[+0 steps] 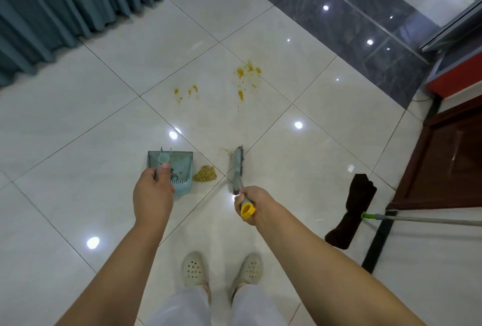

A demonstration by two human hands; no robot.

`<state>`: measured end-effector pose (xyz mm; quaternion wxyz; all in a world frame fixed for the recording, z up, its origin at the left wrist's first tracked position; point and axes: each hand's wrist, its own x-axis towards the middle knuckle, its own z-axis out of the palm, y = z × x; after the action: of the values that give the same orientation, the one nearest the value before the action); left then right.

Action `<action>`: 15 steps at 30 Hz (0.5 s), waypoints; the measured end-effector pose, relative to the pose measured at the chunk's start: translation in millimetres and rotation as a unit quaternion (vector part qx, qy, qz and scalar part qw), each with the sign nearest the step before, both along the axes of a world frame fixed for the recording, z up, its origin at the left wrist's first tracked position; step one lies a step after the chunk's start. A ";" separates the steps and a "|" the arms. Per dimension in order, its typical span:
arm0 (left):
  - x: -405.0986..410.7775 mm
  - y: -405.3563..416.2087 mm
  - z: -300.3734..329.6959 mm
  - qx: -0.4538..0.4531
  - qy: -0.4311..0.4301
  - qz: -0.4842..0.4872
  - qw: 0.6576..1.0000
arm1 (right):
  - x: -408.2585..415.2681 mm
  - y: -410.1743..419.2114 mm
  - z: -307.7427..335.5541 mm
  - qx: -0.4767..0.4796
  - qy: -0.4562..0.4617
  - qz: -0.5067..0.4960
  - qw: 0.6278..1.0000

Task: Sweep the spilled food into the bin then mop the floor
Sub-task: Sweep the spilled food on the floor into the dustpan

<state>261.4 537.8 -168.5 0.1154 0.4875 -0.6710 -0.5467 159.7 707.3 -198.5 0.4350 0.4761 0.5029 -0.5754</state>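
Note:
My left hand (153,190) grips the upright handle of a light blue dustpan (180,166) that stands on the white tiled floor. A small heap of yellowish spilled food (205,174) lies just right of the dustpan's mouth. My right hand (251,204) holds the yellow-capped handle of a blue broom (238,166), whose head rests on the floor right of the heap. A few crumbs (227,152) trail by the broom's far end. Orange-yellow smears (246,75) and smaller spots (186,92) stain the tiles farther ahead.
A mop with a dark cloth head (350,211) and a green-collared metal pole (422,220) lies on the floor to the right. A dark wooden cabinet (443,161) stands at the right edge, teal curtains (65,5) hang at far left, and a dark marble strip (352,20) crosses the floor. My feet in pale clogs (221,268) stand below.

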 end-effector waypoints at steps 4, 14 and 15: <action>-0.3 -0.9 -2.7 -0.001 -0.007 0.014 1.000 | -11.0 6.0 -0.6 0.049 0.022 0.021 0.998; 4.3 0.7 -15.9 0.008 -0.023 0.070 0.997 | -93.7 25.6 -30.5 0.103 0.036 0.162 0.981; 3.6 1.7 -17.0 0.011 -0.025 0.075 0.997 | -96.7 25.5 -32.1 0.104 0.037 0.183 0.977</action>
<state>265.0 539.5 -185.4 0.1339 0.5507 -0.6292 -0.5319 63.0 732.8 -230.6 0.4620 0.3969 0.6542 -0.4484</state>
